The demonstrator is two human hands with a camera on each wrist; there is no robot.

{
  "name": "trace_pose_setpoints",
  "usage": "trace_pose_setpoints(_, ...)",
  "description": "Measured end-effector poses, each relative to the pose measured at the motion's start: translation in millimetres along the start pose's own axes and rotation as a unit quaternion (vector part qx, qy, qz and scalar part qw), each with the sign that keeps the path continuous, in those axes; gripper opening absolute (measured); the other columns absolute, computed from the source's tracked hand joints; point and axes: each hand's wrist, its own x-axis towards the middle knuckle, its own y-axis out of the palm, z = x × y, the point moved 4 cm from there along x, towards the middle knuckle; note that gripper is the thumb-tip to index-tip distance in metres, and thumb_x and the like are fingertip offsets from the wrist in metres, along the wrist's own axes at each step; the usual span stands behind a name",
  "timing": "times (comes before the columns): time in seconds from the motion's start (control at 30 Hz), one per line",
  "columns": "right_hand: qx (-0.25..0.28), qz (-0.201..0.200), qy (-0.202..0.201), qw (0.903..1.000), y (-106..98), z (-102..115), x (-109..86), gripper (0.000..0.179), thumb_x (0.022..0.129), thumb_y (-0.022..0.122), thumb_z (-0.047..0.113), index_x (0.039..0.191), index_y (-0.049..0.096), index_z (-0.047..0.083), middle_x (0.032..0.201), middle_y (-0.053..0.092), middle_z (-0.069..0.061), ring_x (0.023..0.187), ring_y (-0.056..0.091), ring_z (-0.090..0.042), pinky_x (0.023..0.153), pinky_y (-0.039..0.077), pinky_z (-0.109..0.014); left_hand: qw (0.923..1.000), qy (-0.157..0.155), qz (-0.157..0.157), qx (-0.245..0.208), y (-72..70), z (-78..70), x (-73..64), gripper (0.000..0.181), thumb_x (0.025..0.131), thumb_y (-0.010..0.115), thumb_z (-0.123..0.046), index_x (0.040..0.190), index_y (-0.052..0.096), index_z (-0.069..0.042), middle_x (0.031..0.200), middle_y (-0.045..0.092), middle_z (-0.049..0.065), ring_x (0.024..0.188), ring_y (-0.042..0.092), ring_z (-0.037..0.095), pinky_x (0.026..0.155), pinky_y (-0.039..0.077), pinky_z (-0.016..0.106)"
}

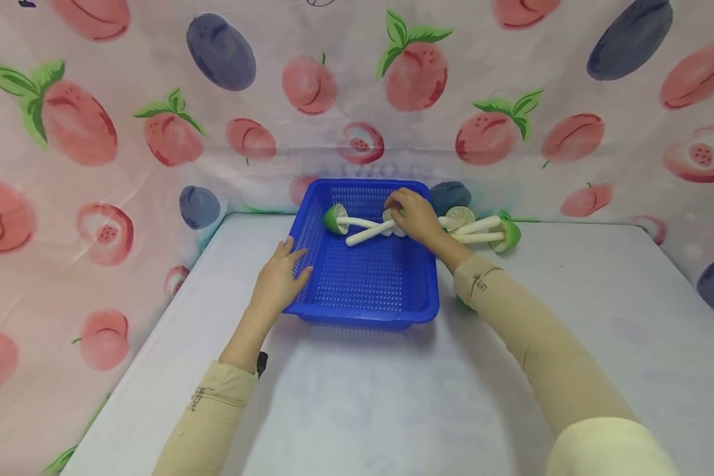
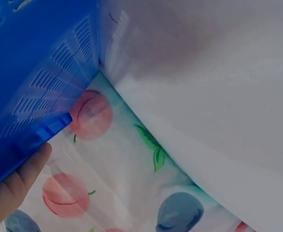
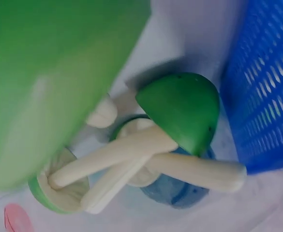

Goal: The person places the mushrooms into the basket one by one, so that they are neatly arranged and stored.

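My left hand [image 1: 276, 281] grips the left rim of the blue plastic basket [image 1: 363, 316], with fingers on both sides of the rim. In the left wrist view, a finger [image 2: 35, 162] presses against the rim's outer side. Over the basket's right part, my right hand [image 1: 415, 217] holds a toy mushroom by its cap end, its pale stem [image 1: 370, 233] pointing left. Beside it in the basket lies another toy mushroom with a green cap [image 1: 334, 220]. Part of the held cap is hidden by the fingers.
Several toy mushrooms [image 3: 180, 111] lie in a pile right of the basket, stems crossing. Another green cap [image 1: 465, 304] shows from under my right sleeve. A fruit-print cloth [image 1: 345, 86] hangs behind the white table [image 1: 357, 410]. A large green surface [image 3: 49, 87] fills the right wrist view's upper left.
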Motion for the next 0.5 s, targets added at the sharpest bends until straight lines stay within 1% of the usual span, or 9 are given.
trace_pose_setpoints(0.07,0.015,-0.001,0.001,0.9999,-5.1,3.5,-1.7,0.016,0.092,0.052,0.003,0.099,0.066,0.0,0.1,0.064,-0.016,0.094,0.06,-0.03,0.084,0.05,-0.043,1.0,-0.001,0.0,0.002,0.9,1.8,-0.7,0.047,0.093,0.057,-0.025,0.134,0.051,-0.001,0.15,0.029,0.025,0.141,0.024,0.04,0.11,0.03,0.057)
trace_pose_setpoints(0.23,0.024,-0.003,-0.005,0.9997,-15.5,8.6,-7.0,0.017,0.092,0.052,0.003,0.102,0.065,-0.001,0.102,0.064,-0.016,0.094,0.06,-0.031,0.083,0.05,-0.043,1.0,-0.001,-0.001,-0.003,2.3,2.9,0.0,0.049,0.094,0.055,-0.026,0.135,0.049,-0.001,0.15,0.028,0.024,0.141,0.024,0.04,0.11,0.029,0.057)
trace_pose_setpoints(0.5,0.033,0.015,-0.024,0.9991,-17.8,17.1,-21.0,0.019,0.091,0.054,0.005,0.106,0.064,0.0,0.105,0.064,-0.016,0.096,0.061,-0.03,0.085,0.052,-0.041,1.0,0.0,-0.004,-0.003,0.5,0.9,-1.3,0.049,0.093,0.057,-0.024,0.134,0.049,0.002,0.149,0.03,0.026,0.14,0.025,0.041,0.11,0.03,0.056)
